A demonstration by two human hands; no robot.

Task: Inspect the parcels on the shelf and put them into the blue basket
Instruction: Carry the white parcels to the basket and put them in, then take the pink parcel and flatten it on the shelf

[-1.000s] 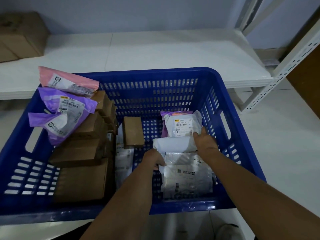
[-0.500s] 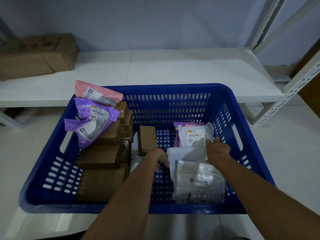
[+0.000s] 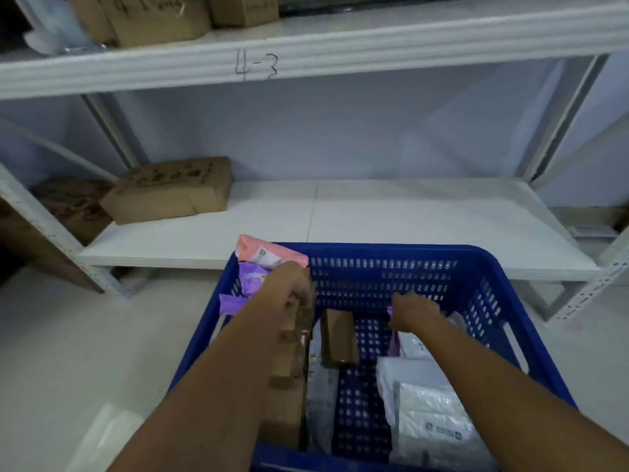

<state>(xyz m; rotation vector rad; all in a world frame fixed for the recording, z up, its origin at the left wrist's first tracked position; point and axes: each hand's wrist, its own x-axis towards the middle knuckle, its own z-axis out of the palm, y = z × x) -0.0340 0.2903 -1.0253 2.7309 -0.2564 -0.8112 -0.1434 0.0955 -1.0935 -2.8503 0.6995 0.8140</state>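
The blue basket [image 3: 391, 250] stands on the floor in front of the white shelf [image 3: 408, 226]. Inside it, on the left, a pink parcel [image 3: 269, 253] and purple parcels [image 3: 250, 281] lie on stacked cardboard boxes [image 3: 286, 386]. A small brown box [image 3: 338, 337] stands in the middle and white plastic parcels [image 3: 432, 413] lie on the right. My left hand [image 3: 289, 291] hovers over the cardboard stack with loosely curled fingers, holding nothing. My right hand [image 3: 415, 311] reaches over the far right parcels, fingers stretched, gripping nothing. One brown box [image 3: 170, 190] lies on the shelf's left end.
An upper shelf board [image 3: 306, 52] marked "4-3" carries several cardboard boxes [image 3: 160, 18]. Another printed box [image 3: 71, 206] sits behind the left upright. A perforated shelf leg [image 3: 585, 294] slants down at the right of the basket. Pale floor surrounds the basket.
The view has tilted up, so the upper shelf shows. Both hands have lifted off the white parcels and moved toward the basket's far side, the left over the box stack.
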